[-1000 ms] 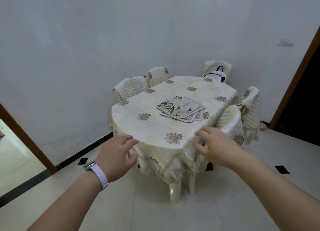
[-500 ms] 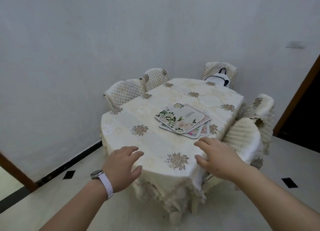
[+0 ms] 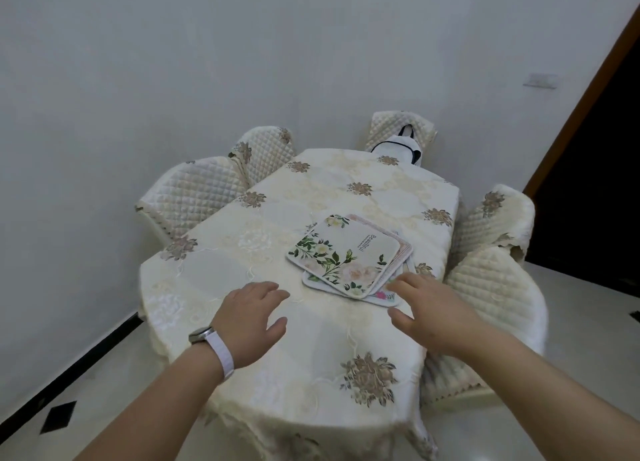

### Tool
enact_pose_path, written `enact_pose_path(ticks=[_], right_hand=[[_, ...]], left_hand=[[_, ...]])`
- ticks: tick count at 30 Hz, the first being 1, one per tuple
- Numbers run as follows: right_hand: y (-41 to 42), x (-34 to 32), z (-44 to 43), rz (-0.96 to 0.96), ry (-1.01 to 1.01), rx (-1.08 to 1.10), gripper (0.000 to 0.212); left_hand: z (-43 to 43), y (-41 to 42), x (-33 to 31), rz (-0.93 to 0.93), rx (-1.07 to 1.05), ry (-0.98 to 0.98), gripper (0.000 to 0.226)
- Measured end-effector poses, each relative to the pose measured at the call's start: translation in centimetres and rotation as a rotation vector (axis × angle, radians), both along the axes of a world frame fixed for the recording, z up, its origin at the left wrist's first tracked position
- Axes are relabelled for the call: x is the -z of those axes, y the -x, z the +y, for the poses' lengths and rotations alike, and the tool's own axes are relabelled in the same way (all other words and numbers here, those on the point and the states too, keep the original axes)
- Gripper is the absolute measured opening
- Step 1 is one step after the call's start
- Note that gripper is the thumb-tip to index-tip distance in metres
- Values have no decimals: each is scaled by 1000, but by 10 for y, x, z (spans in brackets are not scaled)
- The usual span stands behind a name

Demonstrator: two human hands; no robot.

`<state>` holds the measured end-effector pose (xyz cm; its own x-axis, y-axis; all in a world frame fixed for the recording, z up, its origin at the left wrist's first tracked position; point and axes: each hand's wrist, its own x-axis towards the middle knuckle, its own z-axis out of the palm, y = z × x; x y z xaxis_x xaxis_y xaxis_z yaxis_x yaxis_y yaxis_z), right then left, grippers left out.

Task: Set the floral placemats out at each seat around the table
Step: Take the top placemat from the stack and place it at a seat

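A fanned stack of floral placemats (image 3: pixel 349 256) lies on the right half of the table (image 3: pixel 221 273), which wears a cream tablecloth with brown flower motifs. The top mat is white with green leaves and pale roses. My right hand (image 3: pixel 429 311) hovers with relaxed fingers just at the stack's near right corner, its fingertips close to the lowest mat's edge. My left hand (image 3: pixel 251 322), with a white watch band on the wrist, is spread above the cloth to the left of the stack and holds nothing.
Quilted cream chairs stand around the table: two on the left (image 3: pixel 194 194), one at the far end (image 3: pixel 398 128) with a white bag (image 3: pixel 398 147) on it, two on the right (image 3: pixel 491 287). A dark doorway (image 3: pixel 595 169) opens at the right.
I have come closer to the table. Both hands moved forward over the cloth, and the right one now reaches the near corner of the placemat stack.
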<state>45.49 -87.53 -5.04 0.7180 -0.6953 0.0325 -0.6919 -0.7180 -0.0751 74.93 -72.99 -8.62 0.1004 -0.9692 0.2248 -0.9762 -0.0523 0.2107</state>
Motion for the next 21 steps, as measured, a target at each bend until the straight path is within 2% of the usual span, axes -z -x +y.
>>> enact_pose_path(ticks=[9, 15, 21], right_hand=[[1, 20, -55, -7, -32, 80, 51], [-2, 63, -110, -19, -121, 70, 48], [-8, 95, -185, -46, -230, 32, 49]], left_hand=[[-75, -12, 28, 23, 65, -53, 44], [-116, 4, 60, 37, 24, -194, 45], [-168, 19, 81, 80, -35, -222, 38]])
